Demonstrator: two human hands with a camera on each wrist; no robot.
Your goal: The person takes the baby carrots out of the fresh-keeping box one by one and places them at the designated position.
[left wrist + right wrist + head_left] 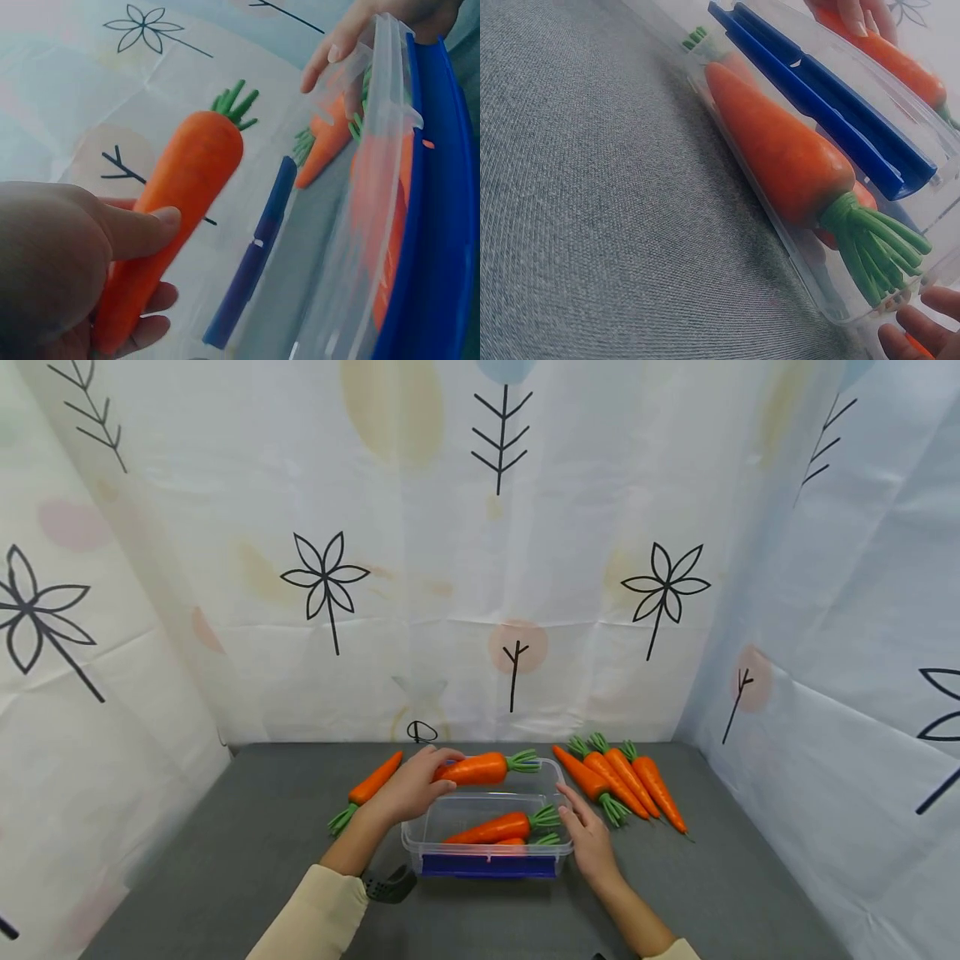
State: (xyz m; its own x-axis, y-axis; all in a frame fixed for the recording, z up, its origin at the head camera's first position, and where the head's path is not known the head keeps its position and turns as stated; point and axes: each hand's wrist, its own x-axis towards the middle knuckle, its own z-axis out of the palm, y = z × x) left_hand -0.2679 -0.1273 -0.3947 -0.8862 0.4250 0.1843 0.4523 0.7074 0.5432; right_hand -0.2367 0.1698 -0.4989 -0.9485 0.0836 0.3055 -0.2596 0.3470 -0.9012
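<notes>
Grey worktop (225,827), fabric-covered, enclosed by printed curtains (450,568). Clear plastic box (450,814) with blue clips sits at centre front; two orange carrots (495,828) with green tops lie inside. Held carrot (480,768): orange, smooth, green stalks pointing right, poised over the box's far rim. Left hand (412,789) grips its tapered end, thumb and fingers curled round it. Right hand (588,839) rests at the box's right wall, fingers straight. Four carrots (618,777) lie right of the box; one carrot (367,792) lies left, behind the left hand.
</notes>
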